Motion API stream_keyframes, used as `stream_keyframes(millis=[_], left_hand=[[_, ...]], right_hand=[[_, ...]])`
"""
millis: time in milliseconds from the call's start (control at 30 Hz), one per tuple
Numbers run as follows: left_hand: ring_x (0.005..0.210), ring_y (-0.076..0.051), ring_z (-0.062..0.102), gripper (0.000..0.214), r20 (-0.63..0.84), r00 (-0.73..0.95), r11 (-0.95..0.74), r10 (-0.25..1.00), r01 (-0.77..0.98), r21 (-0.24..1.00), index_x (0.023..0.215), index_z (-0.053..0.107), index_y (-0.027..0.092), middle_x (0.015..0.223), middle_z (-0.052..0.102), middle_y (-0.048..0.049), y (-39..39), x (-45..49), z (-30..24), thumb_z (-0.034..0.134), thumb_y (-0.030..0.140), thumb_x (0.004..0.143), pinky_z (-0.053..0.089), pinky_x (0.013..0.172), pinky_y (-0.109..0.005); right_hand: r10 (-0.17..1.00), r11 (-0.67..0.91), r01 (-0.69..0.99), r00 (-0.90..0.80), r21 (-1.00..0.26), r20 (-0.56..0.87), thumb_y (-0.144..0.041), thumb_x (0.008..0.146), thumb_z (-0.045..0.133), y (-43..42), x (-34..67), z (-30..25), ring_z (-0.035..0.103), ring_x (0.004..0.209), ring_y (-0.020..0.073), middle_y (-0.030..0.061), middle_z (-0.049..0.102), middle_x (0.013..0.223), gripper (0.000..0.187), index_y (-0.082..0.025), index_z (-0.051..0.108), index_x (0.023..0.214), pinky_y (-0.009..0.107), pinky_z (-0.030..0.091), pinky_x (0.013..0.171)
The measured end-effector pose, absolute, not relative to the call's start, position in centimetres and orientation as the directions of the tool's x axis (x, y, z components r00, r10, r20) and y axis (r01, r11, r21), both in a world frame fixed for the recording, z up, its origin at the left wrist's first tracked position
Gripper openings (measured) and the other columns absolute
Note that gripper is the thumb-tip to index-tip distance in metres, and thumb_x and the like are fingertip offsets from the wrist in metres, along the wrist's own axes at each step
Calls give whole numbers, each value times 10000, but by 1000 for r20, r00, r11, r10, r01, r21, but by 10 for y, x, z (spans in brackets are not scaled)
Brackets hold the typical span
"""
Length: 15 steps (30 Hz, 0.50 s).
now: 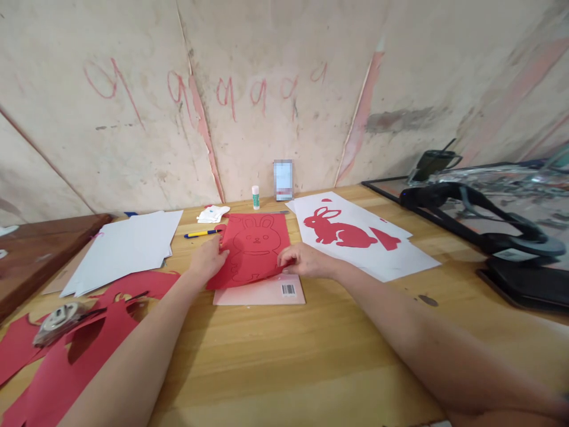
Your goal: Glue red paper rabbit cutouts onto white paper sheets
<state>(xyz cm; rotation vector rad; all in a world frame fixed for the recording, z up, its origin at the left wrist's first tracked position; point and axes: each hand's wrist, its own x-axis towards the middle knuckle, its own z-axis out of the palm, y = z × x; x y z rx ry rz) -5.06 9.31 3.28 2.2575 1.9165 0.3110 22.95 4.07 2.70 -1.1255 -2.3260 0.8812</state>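
Gripped red rabbit sheet by its side edges with left hand and right hand, well apart; judged light, floppy, easily torn.

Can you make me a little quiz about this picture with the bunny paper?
1. True or false: the left hand and the right hand both hold the red sheet with the bunny outline.
2. What lies under the red sheet? A a plate, B a pink pad with a barcode, C a towel.
3. Fill in: the red rabbit cut-out lies on a ____ sheet.
Key: 1 true; 2 B; 3 white.
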Motion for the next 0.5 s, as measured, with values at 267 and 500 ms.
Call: stream_keyframes(millis=[267, 500], left_hand=[[1204, -314, 567, 494, 55, 155, -164, 986, 953, 255, 1339, 456, 144, 1279, 618, -187, 92, -48, 25, 570, 319, 891, 438, 922, -380], [1106, -279, 624, 577, 80, 156, -175, 985, 896, 409, 1385, 423, 142, 1299, 620, -156, 96, -49, 22, 621, 266, 857, 462, 867, -339]], right_hand=[[792, 501, 572, -605, -650, 77, -162, 707, 638, 40, 228, 27, 527, 635, 125, -17, 592, 679, 68, -176, 627, 641, 246, 388, 615], [772, 414, 503, -636, -758, -1, -417, 736, 726, 36, 238, 45, 644, 804, 173, 33, 722, 882, 259, -185, 739, 852, 270, 465, 723]])
